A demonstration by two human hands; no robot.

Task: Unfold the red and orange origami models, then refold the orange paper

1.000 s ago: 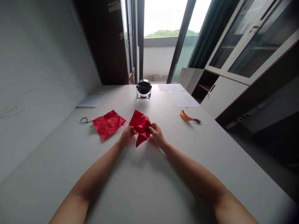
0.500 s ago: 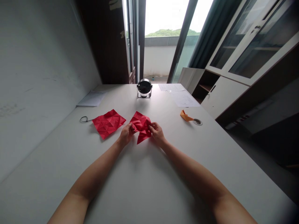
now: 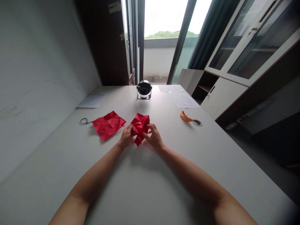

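A creased, partly folded sheet of red origami paper [image 3: 141, 122] is held just above the white table, with one pointed flap hanging toward me. My left hand [image 3: 127, 136] pinches its left edge between thumb and fingers. At the right edge, my right hand [image 3: 154, 137] has its thumb and curled fingers on the paper, with a gap between them; part of the fingers is hidden. Left of my hands lies a second red sheet [image 3: 109, 125], opened out and covered in fold lines.
A folded orange paper piece [image 3: 186, 117] lies at the right, by a round cable hole [image 3: 197, 123]. A black cord loop [image 3: 84, 121] is at the left. Farther back stand a round silver-and-black device [image 3: 144, 89] and white papers [image 3: 184, 100], [image 3: 91, 100].
My right hand has loosened its pinch and spread its thumb and fingers on the paper. The held sheet has turned and become narrower, while my left hand keeps its grip.
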